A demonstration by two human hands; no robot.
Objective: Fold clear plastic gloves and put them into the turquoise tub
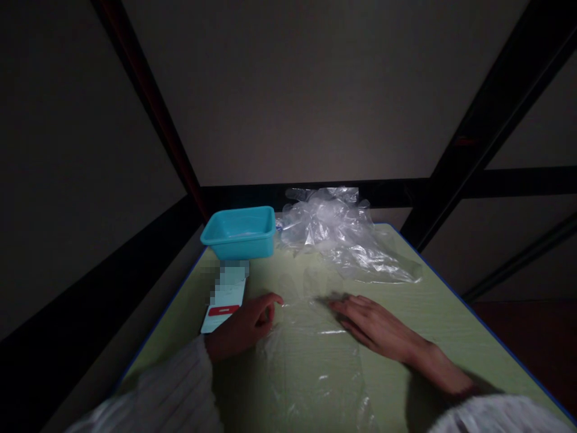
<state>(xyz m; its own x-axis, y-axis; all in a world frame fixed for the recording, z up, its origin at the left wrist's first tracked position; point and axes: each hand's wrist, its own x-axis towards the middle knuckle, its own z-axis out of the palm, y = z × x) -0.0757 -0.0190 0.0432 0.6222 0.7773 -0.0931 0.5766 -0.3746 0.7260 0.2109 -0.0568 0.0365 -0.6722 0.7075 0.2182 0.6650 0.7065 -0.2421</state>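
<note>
A thin, clear plastic piece [315,361], flat and bag-like, lies on the table in front of me. Narrow transparent strips show at its far end. My left hand [250,322] is at its left edge, fingers curled and the index fingertip on the film; it looks pinched there, though the contact is hard to see. On the right side, my right hand [376,325] lies palm down with fingers stretched out, fingertips slightly blurred at the plastic's far right edge.
A crumpled pile of clear plastic [333,222] with finger-like shapes sits at the table's back. Left of it stands a turquoise basin [243,246]. A phone [232,291] with a lit, partly blurred screen lies by my left hand. The pale green table [433,325] has blue edges.
</note>
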